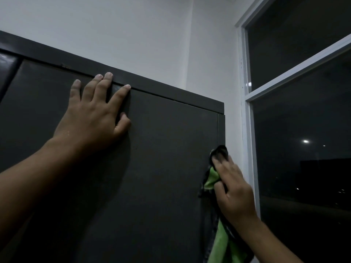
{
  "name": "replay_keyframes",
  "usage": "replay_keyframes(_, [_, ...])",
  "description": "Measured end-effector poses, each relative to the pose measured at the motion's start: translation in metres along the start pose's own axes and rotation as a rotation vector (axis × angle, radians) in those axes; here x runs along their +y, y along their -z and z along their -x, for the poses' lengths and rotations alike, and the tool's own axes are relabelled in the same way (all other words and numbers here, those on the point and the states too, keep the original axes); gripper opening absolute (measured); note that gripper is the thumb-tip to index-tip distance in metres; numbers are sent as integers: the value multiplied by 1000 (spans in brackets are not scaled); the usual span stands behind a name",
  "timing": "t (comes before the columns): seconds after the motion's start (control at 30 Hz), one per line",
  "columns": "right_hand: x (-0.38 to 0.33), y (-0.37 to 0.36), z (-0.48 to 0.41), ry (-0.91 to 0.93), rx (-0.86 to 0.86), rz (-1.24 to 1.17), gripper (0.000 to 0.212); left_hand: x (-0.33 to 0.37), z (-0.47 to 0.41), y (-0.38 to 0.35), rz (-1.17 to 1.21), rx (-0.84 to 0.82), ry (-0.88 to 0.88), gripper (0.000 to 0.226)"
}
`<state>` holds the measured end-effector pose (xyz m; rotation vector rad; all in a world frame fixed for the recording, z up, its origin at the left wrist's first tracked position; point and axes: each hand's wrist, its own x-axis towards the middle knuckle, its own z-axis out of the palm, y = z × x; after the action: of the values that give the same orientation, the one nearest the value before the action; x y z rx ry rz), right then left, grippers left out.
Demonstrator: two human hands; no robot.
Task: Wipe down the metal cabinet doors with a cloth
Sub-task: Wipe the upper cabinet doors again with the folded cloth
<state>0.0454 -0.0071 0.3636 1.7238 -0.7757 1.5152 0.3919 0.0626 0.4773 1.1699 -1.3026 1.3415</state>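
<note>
The right hand [233,190] grips the cloth [221,242], a green and black rag. Its thumb is tucked round a fold while the fingers lie over the bunched upper end and press it against the metal. The cloth sits under and ahead of that hand, at the right-hand edge of the dark cabinet door [161,168], well below the door's top corner. The black part pokes out past the fingertips. A green fold shows beside the thumb, and the rest hangs down under the wrist along the door's edge.

The left hand [91,118] holds nothing. It lies flat and spread wide on the same door, high up and well apart from the cloth. Its fingertips [108,76] reach the seam where the door meets the cabinet's top rail [171,93], and the thumb is bent in against the panel.

Above the cabinet rises a plain white wall [133,35]. To the right stands a white-framed window [247,130], its panes dark and dotted with a few small lights.
</note>
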Motion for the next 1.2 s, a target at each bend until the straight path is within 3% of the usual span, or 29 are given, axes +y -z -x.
replay_keyframes(0.2, [2, -1, -11, 54, 3, 7, 54, 3, 2, -1, 26, 9, 13, 73])
replay_keyframes(0.33, [-15, 2, -85, -188, 40, -85, 62, 4, 2, 1, 27, 3, 20, 73])
replay_keyframes(0.4, [-28, -1, -111, -221, 59, -57, 64, 4, 2, 2, 30, -2, 19, 72])
replay_keyframes(0.5, [-52, -11, -102, -10, 57, -65, 55, 3, 2, 3, 42, -10, 15, 72])
replay_keyframes(0.63, [-65, -27, -65, 449, 59, -156, 18, 2, 3, 3, 41, -13, 20, 71])
replay_keyframes(0.67, [-63, -28, -66, 476, 49, -172, 15, 3, 3, 4, 41, -16, 21, 71])
replay_keyframes(0.8, [-78, -36, -77, 160, 150, -194, 29, 2, 3, 4, 48, -35, 21, 69])
replay_keyframes(0.87, [-100, -47, -78, 129, 168, -119, 35, 1, 3, 4, 66, -42, 20, 68])
replay_keyframes(1.03, [-151, -71, -42, 530, -41, -155, 33, -7, 5, 10, 254, -58, 5, 61])
replay_keyframes(1.2, [-143, -68, -5, 887, -257, -236, 27, -36, 19, 29, 310, -104, -107, 43])
